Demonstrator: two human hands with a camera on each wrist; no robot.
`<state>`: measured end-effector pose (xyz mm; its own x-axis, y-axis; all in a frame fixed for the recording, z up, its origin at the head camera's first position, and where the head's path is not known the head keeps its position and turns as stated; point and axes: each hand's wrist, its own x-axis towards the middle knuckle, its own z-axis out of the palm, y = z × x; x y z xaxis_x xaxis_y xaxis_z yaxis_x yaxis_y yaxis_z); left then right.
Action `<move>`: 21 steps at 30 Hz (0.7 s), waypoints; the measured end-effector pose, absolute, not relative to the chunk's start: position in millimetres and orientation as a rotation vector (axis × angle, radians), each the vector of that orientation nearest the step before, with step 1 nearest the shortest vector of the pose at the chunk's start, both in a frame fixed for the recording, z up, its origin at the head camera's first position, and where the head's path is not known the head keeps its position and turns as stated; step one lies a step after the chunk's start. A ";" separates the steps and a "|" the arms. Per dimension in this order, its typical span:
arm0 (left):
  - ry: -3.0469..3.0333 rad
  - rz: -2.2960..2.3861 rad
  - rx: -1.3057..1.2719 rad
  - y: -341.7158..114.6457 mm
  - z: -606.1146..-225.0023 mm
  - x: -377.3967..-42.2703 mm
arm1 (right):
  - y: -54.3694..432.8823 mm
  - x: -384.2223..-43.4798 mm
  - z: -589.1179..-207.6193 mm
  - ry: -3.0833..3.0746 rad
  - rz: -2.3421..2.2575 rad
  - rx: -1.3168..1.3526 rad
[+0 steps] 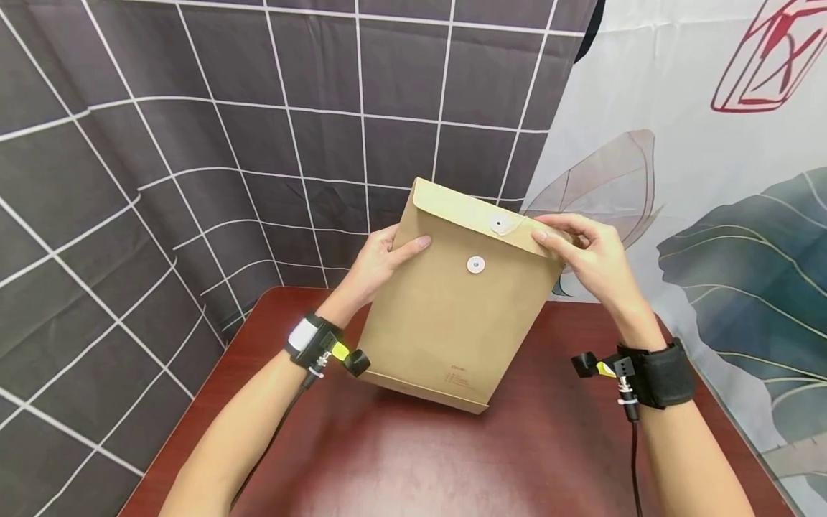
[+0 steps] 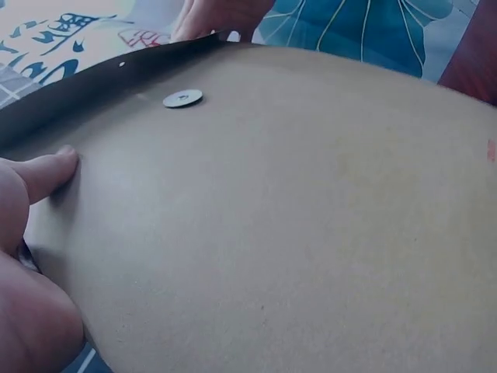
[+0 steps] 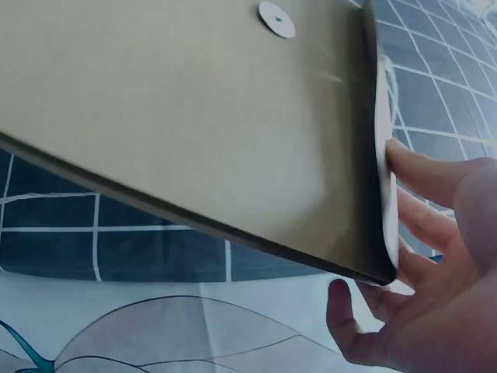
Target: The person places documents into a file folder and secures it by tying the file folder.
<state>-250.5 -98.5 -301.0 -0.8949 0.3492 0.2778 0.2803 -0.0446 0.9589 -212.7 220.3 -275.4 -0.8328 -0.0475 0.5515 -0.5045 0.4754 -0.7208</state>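
Observation:
A brown kraft paper document envelope [image 1: 452, 316] is held tilted above the table, its flap [image 1: 452, 205] at the top. One white button disc [image 1: 475, 265] is on the body and another on the flap. My left hand [image 1: 381, 262] grips the envelope's left edge, thumb on the front face, the other fingers hidden behind it. My right hand [image 1: 591, 251] pinches the flap's right end between thumb and fingers. In the right wrist view the flap stands out from the body near the right hand [image 3: 435, 225]. Small red print shows near the lower edge.
The reddish-brown table [image 1: 413, 467] lies beneath the envelope. Behind and to the left hangs a dark grey cloth [image 1: 310, 143] with a white grid. At the right is a pale printed curtain [image 1: 698, 143] with leaf patterns. Both wrists wear black straps with cabled cameras.

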 end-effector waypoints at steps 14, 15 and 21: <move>2.298 2.157 0.926 -83.3 -307.7 -225.8 | 218.4 -205.4 -262.4 -2.295 1.295 0.416; 2.321 2.187 0.943 -81.3 -307.1 -225.3 | 216.7 -204.8 -262.2 -2.294 1.279 0.431; 2.381 2.371 0.979 -71.2 -300.4 -224.7 | 209.7 -199.0 -262.9 -2.286 1.152 0.454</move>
